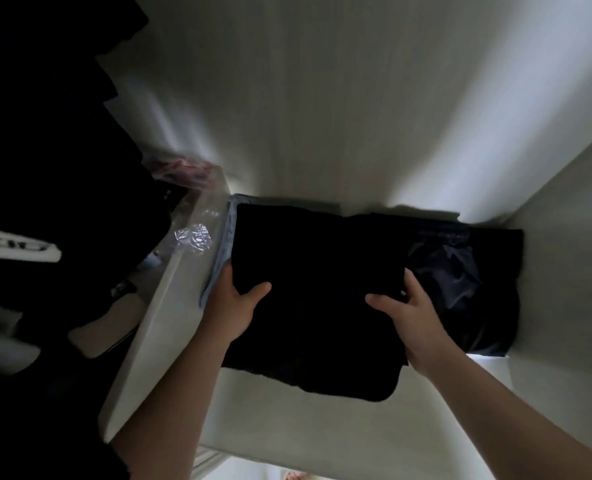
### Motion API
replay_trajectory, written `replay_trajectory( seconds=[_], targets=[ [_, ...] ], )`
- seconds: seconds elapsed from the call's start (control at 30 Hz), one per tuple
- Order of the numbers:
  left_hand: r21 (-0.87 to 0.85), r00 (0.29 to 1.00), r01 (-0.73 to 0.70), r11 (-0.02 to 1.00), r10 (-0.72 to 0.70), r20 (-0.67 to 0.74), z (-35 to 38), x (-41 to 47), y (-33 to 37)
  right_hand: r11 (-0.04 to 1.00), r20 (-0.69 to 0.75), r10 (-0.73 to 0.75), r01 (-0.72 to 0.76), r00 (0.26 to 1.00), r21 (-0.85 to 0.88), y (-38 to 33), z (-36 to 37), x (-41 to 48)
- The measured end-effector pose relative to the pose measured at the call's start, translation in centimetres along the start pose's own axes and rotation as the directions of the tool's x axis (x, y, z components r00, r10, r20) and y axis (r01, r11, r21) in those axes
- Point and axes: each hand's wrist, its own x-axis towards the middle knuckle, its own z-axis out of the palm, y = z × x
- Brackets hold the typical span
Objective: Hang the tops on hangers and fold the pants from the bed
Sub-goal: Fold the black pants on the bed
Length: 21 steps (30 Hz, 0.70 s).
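A folded black garment (317,292), likely pants, lies on a white wardrobe shelf (287,420), its front edge hanging over the shelf's lip. My left hand (235,303) grips its left edge, thumb on top and fingers underneath. My right hand (408,313) grips its right edge the same way. A folded blue-grey cloth (223,251) peeks out beneath it on the left. More dark folded clothes (467,278) sit to the right, against the side wall.
A white vertical divider (156,320) stands left of the shelf, with clear plastic wrap (194,237) and a red item (183,169) behind it. Dark hanging clothes (45,150), one with white lettering, fill the left compartment. The wardrobe's side wall (564,254) closes the right.
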Motion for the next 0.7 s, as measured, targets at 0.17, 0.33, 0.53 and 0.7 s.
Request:
replay_trajectory(
  seconds=[0.17,0.33,0.53,0.7],
  targets=[
    [0.105,0.996,-0.026,0.994,0.035,-0.082,0.1,6.4,0.8,1.0,-0.009,-0.012,0.013,1.0,0.022,-0.8,2.5,6.7],
    [0.249,0.983,0.037,0.968,0.009,-0.183,1.3,10.3,0.2,1.0,-0.022,0.019,-0.019,1.0,0.007,0.0,4.9,12.0],
    [0.449,0.948,0.05,0.892,0.099,-0.303,1.5,12.1,-1.5,0.995,-0.011,0.098,-0.098,0.995,0.035,1.5,6.7,15.1],
    [0.515,0.911,0.059,0.855,0.165,-0.378,1.8,11.5,-2.3,0.996,0.032,0.083,-0.084,0.996,0.032,2.7,6.4,15.3]
  ],
)
